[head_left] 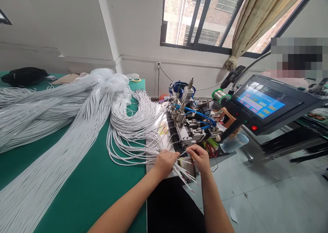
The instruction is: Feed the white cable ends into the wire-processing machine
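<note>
My left hand (165, 162) is closed around a bundle of white cables (184, 178), whose ends with small red tips fan out below it. Close by on the right, my right hand (200, 157) pinches the end of a single white cable (183, 153) between thumb and fingers. Both hands are at the near end of a bench machine (183, 123) with metal cylinders and blue air tubes. From the left hand the cables loop back over the table in a thick curved bunch (130, 123).
Long bundles of white cable (64, 151) cover much of the green table (92, 188). A control screen (261, 99) on an arm stands right of the machine, near a solder wire spool (220, 95). Another person (284, 74) is at the far right. A black bag (24, 76) lies back left.
</note>
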### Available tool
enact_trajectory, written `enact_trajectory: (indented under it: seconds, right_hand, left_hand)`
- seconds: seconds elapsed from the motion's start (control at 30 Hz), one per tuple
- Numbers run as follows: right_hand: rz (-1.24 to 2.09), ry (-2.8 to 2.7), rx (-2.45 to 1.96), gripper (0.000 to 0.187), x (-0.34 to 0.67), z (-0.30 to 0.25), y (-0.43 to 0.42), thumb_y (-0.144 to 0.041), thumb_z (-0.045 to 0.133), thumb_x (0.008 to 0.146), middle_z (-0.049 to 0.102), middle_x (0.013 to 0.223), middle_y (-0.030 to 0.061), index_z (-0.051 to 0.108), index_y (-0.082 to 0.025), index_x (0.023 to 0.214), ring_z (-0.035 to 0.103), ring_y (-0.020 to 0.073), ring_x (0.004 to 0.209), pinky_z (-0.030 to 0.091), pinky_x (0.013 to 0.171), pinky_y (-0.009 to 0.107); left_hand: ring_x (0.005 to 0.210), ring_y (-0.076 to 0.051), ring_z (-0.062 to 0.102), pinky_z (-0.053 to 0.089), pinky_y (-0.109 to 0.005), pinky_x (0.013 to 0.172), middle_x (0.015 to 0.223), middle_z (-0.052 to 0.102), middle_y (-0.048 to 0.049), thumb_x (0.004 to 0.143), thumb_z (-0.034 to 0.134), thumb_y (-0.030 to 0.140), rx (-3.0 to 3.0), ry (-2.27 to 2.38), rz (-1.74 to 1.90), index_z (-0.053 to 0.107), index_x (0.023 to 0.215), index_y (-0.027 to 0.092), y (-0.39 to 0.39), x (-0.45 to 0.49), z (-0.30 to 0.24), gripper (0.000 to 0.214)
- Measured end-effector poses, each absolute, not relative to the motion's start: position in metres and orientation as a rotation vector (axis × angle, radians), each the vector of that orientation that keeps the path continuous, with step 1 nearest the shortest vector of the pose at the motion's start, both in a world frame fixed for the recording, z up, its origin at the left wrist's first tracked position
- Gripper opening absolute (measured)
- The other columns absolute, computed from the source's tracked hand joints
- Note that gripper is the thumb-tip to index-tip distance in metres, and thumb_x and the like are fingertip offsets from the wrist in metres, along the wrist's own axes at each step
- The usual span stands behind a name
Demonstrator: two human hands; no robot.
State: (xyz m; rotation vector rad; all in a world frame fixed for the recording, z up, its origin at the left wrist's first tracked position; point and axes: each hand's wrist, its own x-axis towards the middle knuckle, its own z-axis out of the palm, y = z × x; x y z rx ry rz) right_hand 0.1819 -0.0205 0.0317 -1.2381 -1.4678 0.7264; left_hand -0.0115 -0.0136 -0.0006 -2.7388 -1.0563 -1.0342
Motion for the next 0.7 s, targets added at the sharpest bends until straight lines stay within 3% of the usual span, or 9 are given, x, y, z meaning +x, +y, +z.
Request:
enact_trajectory:
  seconds: [0.2, 0.33, 0.5, 0.7]
  right_hand:
    - [0.737, -1.528, -1.333, 0.029, 0.192, 0.034, -0.02, -0.044, 0.058, 0.084, 0.062, 0.065, 0.0022, 0.066, -0.019, 0.072, 0.055, 0.0168, 0.06, 0.042, 0.056, 0.027]
    - [0.576, -1.698, -1.481, 0.031, 0.201, 0.027, -0.015, -0.043, 0.052, 0.086, 0.063, 0.065, 0.003, 0.065, -0.019, 0.071, 0.056, 0.0183, 0.061, 0.041, 0.058, 0.028]
    - [0.421, -1.819, -1.606, 0.031, 0.208, 0.011, -0.007, -0.04, 0.05, 0.086, 0.062, 0.065, 0.0028, 0.062, -0.02, 0.066, 0.055, 0.0182, 0.062, 0.038, 0.059, 0.027]
    - [0.647, -1.732, -1.529, 0.037, 0.209, -0.002, 0.002, -0.045, 0.05, 0.084, 0.045, 0.054, -0.0026, 0.051, -0.019, 0.057, 0.043, 0.0134, 0.054, 0.033, 0.052, 0.024]
  left_hand:
    - [0.069, -0.016, 0.061, 0.043, -0.031, 0.064, 0.075, 0.065, -0.0025, 0.088, 0.041, 0.015, -2.748, -1.044, -0.976, 0.056, 0.111, 0.017, -0.012, -0.012, -0.001, 0.028]
    - [0.067, -0.015, 0.058, 0.041, -0.031, 0.067, 0.072, 0.062, -0.0015, 0.089, 0.039, 0.014, -2.697, -1.069, -0.941, 0.055, 0.116, 0.018, -0.014, -0.011, 0.0, 0.031]
    - [0.074, -0.017, 0.057, 0.035, -0.035, 0.081, 0.078, 0.062, -0.0027, 0.081, 0.042, 0.008, -2.728, -1.207, -0.885, 0.055, 0.116, 0.021, -0.016, -0.009, 0.004, 0.04]
    - [0.083, -0.019, 0.057, 0.03, -0.038, 0.086, 0.089, 0.062, -0.0042, 0.075, 0.046, 0.006, -2.759, -1.369, -0.779, 0.055, 0.117, 0.023, -0.017, -0.007, 0.008, 0.046]
